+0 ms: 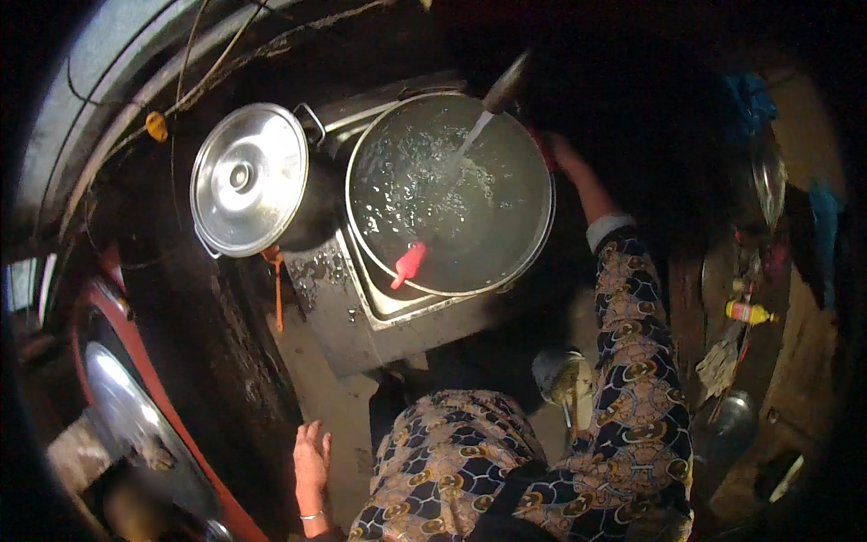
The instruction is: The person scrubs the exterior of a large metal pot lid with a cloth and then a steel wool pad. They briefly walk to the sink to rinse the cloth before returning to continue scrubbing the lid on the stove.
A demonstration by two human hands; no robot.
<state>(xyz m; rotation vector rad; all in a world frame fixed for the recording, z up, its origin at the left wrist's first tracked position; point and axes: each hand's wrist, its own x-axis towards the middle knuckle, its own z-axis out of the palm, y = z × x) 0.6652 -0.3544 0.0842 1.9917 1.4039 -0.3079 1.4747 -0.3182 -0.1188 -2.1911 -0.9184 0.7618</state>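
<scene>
A large round metal pot (447, 251), full of cloudy water, sits in a metal sink (389, 311). Water pours into it from a spout (504, 88) at its far side. Over the near rim lies a pink-red piece (410, 264), perhaps a plastic handle. My right hand (567, 159) is at the pot's right side beside something dark red; shadow hides its fingers, so its grip is unclear. Low and left of my body, my left hand (311, 457) hangs with nothing visible in it and its thumb apart. A bracelet circles that wrist.
Left of the sink stands a lidded metal pot (250, 176) with side handles. An orange strap (278, 291) hangs below it. A shiny metal dish (135, 406) lies by a red edge (176, 406). At right is a yellow bottle (748, 312); wires (203, 78) hang upper left.
</scene>
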